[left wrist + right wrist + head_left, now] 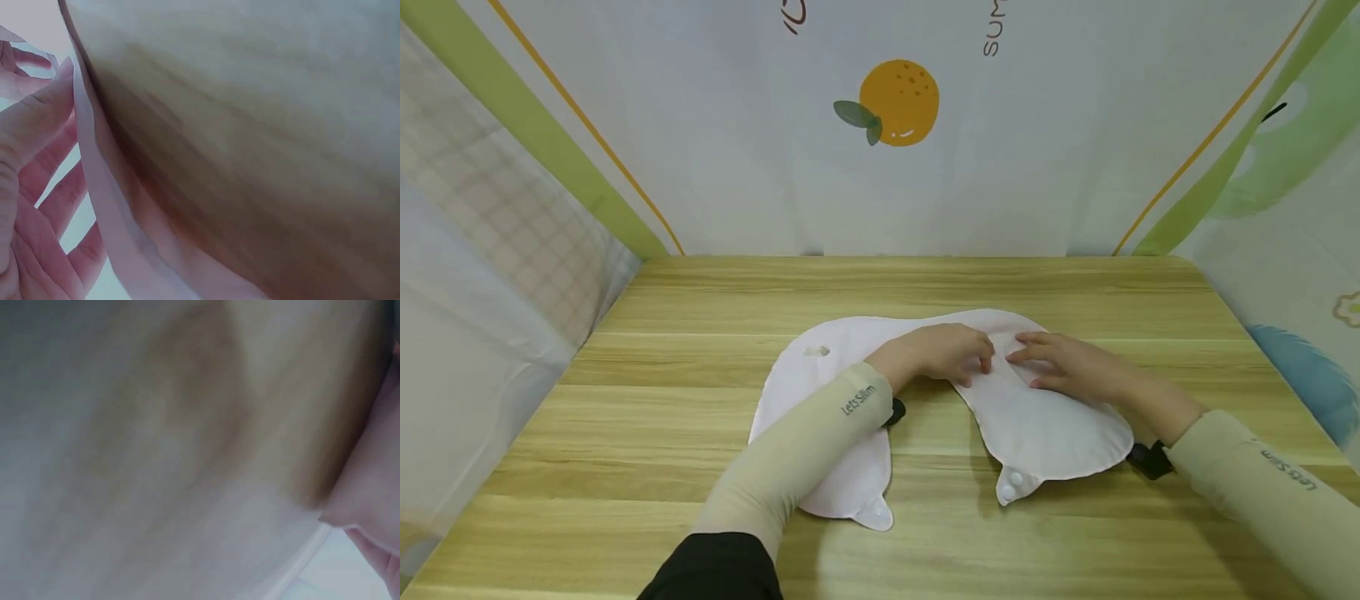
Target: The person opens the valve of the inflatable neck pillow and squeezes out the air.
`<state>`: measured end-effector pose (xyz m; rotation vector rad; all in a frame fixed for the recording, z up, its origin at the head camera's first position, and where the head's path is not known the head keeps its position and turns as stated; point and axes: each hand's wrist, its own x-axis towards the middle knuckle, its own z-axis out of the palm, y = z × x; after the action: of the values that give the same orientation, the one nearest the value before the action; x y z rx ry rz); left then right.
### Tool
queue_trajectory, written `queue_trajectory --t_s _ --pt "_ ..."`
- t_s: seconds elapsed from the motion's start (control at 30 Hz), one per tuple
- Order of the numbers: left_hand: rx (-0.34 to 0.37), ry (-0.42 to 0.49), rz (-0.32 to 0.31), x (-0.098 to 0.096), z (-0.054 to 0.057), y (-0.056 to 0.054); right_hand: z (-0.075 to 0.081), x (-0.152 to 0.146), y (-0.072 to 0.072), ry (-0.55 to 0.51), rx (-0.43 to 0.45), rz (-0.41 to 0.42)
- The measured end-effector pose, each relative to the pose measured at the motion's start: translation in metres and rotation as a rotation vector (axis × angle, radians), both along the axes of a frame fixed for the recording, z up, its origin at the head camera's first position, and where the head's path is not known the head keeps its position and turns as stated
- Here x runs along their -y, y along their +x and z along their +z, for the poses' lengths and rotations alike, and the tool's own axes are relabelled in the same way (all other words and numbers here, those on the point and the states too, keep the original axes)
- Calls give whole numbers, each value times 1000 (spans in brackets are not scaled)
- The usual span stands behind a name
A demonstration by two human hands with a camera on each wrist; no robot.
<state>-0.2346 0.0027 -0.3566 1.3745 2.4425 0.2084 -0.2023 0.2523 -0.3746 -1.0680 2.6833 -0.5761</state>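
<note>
A pale pink U-shaped neck pillow (pixel 1067 429) lies on the table, its two ends toward the near edge. Each end has a tab with snap buttons. My left hand (pixel 940 350) reaches across and rests on the top of its right arm, thumb near the inner edge and fingers bent. In the left wrist view that hand's spread fingers (pixel 59 194) touch the fabric behind its edge. Facing it, my right hand (pixel 1078 367) lays nearly straight, spread fingers on the same part, where the cloth creases. The right wrist view shows blurred pink fabric (pixel 372 481).
The wood-grain table (pixel 662 417) extends around the pillow. A white curtain (pixel 760 167) with an orange print stands behind it, and further printed cloth hangs at both sides. Dark wrist cameras (pixel 1150 460) sit under the wrists.
</note>
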Motion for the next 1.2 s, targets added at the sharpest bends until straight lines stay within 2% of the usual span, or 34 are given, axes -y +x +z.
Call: queue_trajectory --t_s 0.77,1.03,1.2 --pt "8 -6 53 12 -1 0 1 0 -1 39 24 13" --pt "33 5 152 21 -2 -1 3 0 -5 64 114 -4" --pt "32 3 179 23 0 1 6 2 -7 83 119 7"
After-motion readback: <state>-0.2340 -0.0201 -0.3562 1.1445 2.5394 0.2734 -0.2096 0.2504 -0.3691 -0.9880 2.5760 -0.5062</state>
